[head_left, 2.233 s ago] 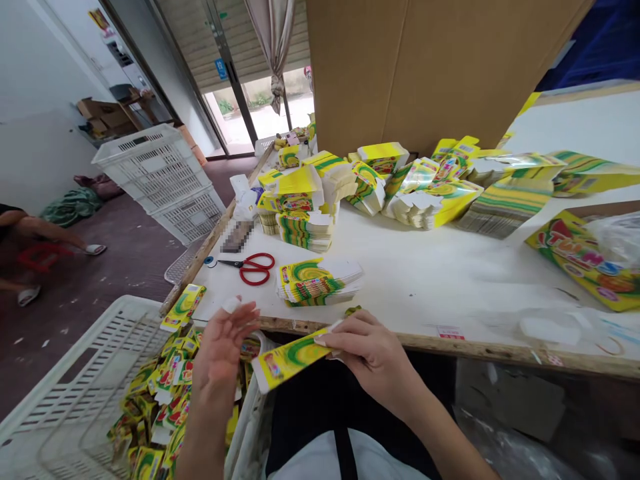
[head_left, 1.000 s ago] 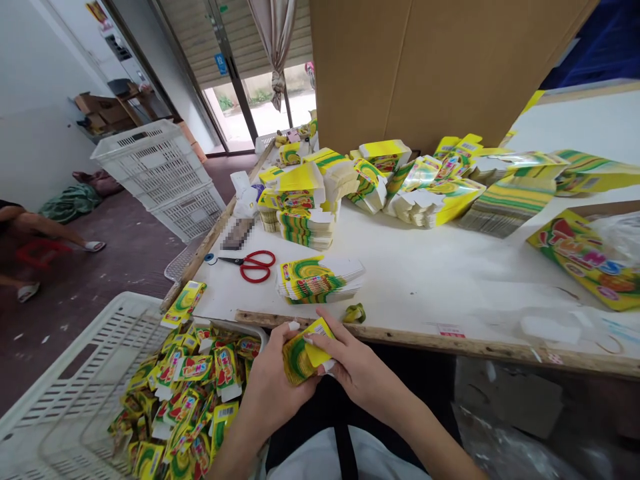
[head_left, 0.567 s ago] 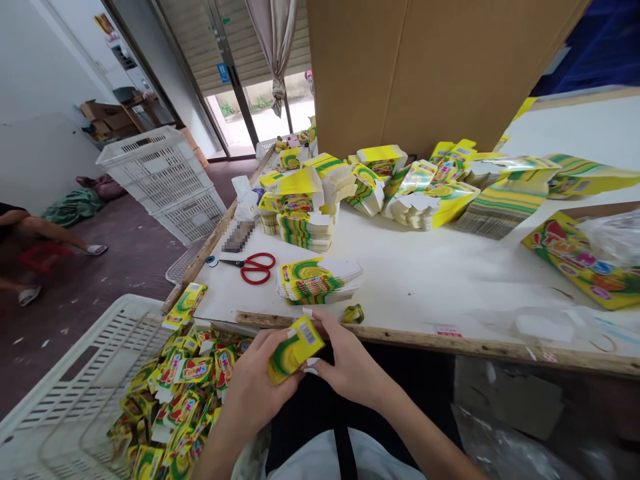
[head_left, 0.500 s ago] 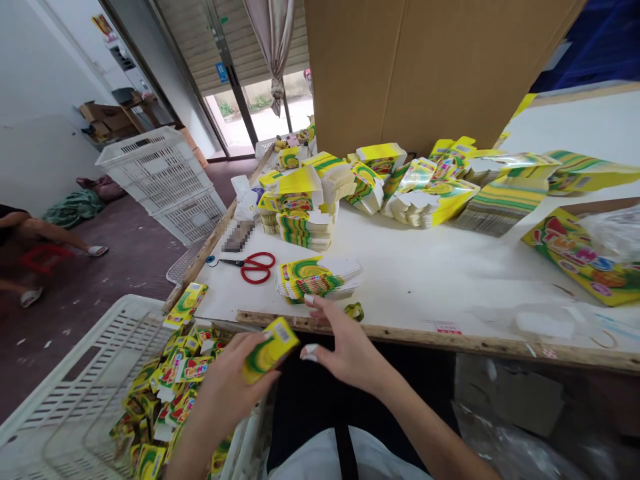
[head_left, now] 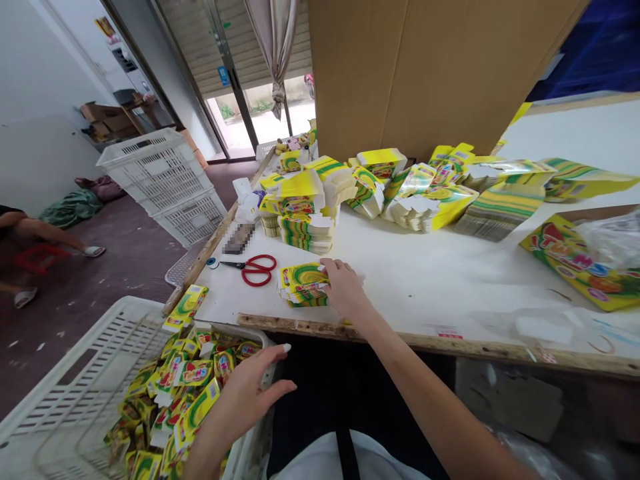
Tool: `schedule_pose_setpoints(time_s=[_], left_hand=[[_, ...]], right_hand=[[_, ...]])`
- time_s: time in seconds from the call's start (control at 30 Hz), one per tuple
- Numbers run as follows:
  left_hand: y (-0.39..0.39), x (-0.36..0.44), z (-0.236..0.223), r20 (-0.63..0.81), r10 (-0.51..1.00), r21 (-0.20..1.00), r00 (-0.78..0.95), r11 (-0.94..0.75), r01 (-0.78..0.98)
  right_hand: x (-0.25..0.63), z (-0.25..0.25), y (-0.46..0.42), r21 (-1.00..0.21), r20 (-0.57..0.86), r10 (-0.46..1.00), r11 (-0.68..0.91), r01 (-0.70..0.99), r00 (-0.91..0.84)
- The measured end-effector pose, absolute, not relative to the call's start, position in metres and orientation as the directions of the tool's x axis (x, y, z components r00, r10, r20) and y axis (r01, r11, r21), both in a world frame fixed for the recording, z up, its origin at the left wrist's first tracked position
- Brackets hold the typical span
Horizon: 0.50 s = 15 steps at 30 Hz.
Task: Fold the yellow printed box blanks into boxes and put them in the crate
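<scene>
On the white tabletop, a small stack of flat folded cartons (head_left: 300, 285), yellow and green with printed fruit, lies near the front edge. My right hand (head_left: 345, 287) is at the right end of this stack, its fingers closed on the top carton; part of the grip is hidden. Over the crate's right rim, my left hand (head_left: 245, 390) is open, thumb and fingers apart, holding nothing. Below and beside it the white plastic crate (head_left: 95, 347) holds many formed small boxes, and one yellow box (head_left: 200, 407) lies close to the left wrist.
Red-handled scissors (head_left: 257, 270) lie left of the stack. Piles of flat cartons (head_left: 307, 230) line the back, before a tall cardboard sheet (head_left: 440, 73). A larger printed box (head_left: 575, 260) stands right. Stacked crates (head_left: 165, 180) and a seated person's legs (head_left: 50, 240) are left.
My left hand has let go of the small yellow box, which now lies in the crate. My right hand has moved forward onto the stack and closed on a carton.
</scene>
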<state>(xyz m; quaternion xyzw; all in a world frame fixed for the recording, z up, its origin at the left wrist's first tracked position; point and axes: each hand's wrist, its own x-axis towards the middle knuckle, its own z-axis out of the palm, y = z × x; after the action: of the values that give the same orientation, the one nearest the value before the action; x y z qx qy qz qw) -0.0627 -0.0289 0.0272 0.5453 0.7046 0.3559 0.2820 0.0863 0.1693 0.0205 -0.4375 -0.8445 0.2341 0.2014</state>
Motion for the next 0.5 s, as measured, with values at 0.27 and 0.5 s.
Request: schedule_pose_setpoints(time_s=[0.27, 0.5], left_hand=[[-0.017, -0.036, 0.028, -0.135, 0.989, 0.872, -0.057, 0.146, 0.468], [-0.004, -0.02, 0.009, -0.035, 0.968, 0.993, -0.248, 0.006, -0.116]], right_hand=[[0.083, 0.027, 0.177, -0.618, 0.121, 0.834, 0.488, 0.616, -0.539], [0.091, 0.028, 0.138, -0.807, 0.184, 0.819, 0.442, 0.393, -0.543]])
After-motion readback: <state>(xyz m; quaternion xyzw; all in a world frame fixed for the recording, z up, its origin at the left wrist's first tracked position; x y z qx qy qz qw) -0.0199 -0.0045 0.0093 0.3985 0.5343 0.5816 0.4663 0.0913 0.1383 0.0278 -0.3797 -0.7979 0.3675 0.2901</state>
